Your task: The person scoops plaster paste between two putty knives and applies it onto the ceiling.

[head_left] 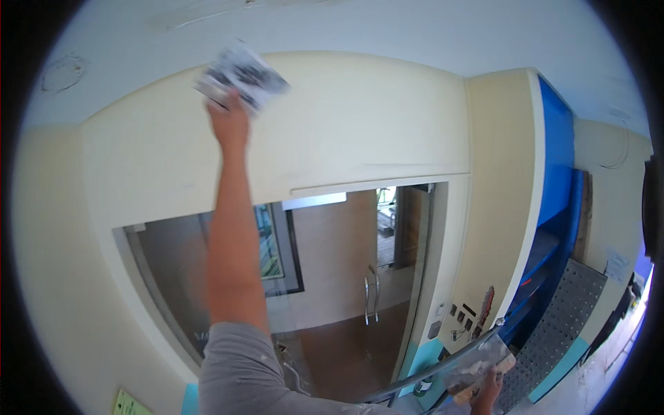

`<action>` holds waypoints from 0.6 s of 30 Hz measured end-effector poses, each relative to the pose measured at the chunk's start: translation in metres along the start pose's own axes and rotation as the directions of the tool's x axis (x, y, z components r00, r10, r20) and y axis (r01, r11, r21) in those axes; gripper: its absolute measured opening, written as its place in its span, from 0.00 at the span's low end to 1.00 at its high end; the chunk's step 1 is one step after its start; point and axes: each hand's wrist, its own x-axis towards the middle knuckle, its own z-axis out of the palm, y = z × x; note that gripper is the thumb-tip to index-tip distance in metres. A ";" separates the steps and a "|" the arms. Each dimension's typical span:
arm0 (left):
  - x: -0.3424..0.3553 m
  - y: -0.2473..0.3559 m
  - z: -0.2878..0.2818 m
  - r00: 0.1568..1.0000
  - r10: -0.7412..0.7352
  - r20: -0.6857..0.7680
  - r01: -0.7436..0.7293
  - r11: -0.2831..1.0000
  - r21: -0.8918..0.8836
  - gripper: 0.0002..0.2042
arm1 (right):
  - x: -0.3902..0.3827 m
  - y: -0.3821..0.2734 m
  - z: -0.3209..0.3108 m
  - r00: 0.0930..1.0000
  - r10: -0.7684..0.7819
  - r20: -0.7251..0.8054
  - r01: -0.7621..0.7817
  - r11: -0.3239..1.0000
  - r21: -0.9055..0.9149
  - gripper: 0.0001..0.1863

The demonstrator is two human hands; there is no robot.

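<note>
My left hand (232, 111) is raised high at the end of my outstretched arm, closed on a flat, rectangular white-and-grey piece (250, 76) with dark blotches, just in front of the cream wall (360, 111) below the ceiling. The piece is blurred; I cannot tell exactly what it is. Low at the right, my right hand (487, 391) is closed round a flat, smeared plate (477, 366) with pale residue on it. A curved grey metal bar (432, 365) runs beside the plate.
Below the wall is a glass doorway (332, 256) with metal handles (371, 294). At the right stand a blue shelf unit (553, 145), a perforated grey panel (564, 325) and a cream pillar (501, 173) with small wall fittings. The ceiling (387, 28) spans the top.
</note>
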 end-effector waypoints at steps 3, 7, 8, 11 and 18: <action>-0.144 0.031 -0.026 0.768 -0.514 0.382 0.500 0.854 0.144 0.31 | 0.020 0.025 0.017 0.956 0.253 0.151 -0.267 0.961 0.078 0.21; -0.309 0.072 -0.076 0.053 -0.693 0.719 0.878 0.376 0.297 0.22 | -0.005 0.016 0.062 0.776 0.519 0.358 -0.583 0.807 0.095 0.21; -0.346 0.086 -0.088 -0.112 -0.675 0.729 0.908 0.229 0.351 0.20 | -0.009 0.017 0.070 0.745 0.537 0.395 -0.608 0.791 0.072 0.22; -0.439 0.101 -0.125 -0.275 -0.664 0.695 0.923 0.021 0.385 0.22 | -0.013 0.035 0.077 0.637 0.620 0.457 -0.689 0.725 -0.023 0.22; -0.490 0.128 -0.177 -0.525 -0.564 0.638 0.642 0.230 0.732 0.22 | -0.042 0.020 0.083 0.571 0.692 0.442 -0.692 0.695 -0.195 0.21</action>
